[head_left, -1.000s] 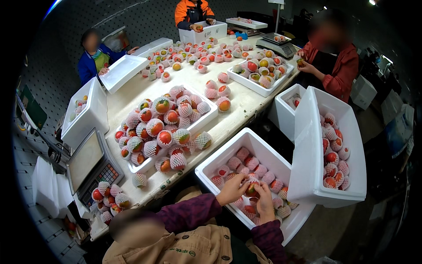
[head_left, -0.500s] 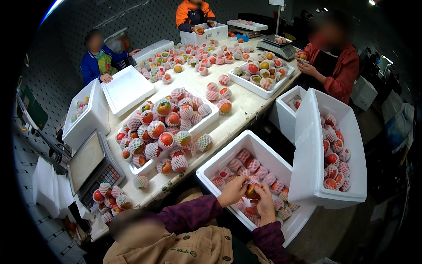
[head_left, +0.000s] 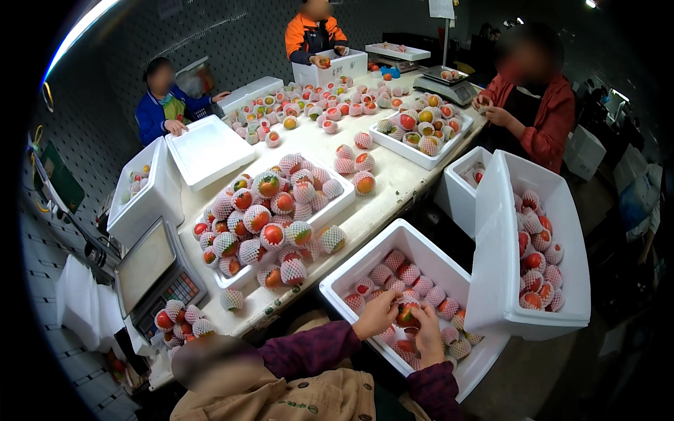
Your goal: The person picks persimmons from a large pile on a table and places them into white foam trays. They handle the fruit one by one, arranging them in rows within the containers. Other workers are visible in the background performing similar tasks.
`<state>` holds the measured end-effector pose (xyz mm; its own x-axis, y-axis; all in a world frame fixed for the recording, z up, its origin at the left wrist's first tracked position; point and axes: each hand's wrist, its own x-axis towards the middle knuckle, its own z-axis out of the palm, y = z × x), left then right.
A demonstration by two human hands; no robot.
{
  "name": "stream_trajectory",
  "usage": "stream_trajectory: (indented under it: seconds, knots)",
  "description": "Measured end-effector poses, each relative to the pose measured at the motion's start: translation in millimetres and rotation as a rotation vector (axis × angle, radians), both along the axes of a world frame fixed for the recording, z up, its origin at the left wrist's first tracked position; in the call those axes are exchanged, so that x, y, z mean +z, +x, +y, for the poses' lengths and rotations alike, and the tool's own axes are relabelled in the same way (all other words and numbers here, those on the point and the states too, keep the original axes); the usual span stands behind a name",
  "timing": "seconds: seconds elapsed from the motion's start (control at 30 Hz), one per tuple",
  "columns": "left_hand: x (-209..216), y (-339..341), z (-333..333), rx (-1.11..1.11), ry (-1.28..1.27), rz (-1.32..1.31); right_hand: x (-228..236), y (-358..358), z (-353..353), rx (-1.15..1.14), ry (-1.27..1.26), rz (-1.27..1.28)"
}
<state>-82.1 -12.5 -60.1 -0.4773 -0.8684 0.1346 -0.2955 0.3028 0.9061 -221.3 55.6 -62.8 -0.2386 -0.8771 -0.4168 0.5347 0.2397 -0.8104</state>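
Both hands, left hand (head_left: 377, 316) and right hand (head_left: 428, 330), still pinch seemingly one red fruit (head_left: 406, 313) over the white foam box (head_left: 365, 258).

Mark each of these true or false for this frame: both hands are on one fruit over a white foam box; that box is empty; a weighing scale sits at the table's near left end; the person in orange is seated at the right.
1. Both hands, left hand and right hand, hold one red fruit over the white foam box. True.
2. That box is empty. False: it holds net-wrapped fruit.
3. A weighing scale sits at the table's near left end. True.
4. The person in orange is at the right. False: at the table's far end.
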Motion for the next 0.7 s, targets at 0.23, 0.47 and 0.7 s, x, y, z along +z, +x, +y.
stream_trajectory:
  seconds: [0.23, 0.47, 0.7]
  knots:
    - [8.8, 0.3, 0.2, -0.045, -0.029, -0.052, 0.2, -0.2, 0.8, -0.037, -0.011, -0.004]
    - [4.0, 0.5, 0.0, -0.073, -0.075, -0.103, 3.0, 2.3, 1.1, -0.035, -0.034, 0.021]
    - [8.3, -0.1, 1.1, -0.052, -0.083, -0.091, 1.5, 0.6, 0.5, -0.007, -0.041, 0.002]
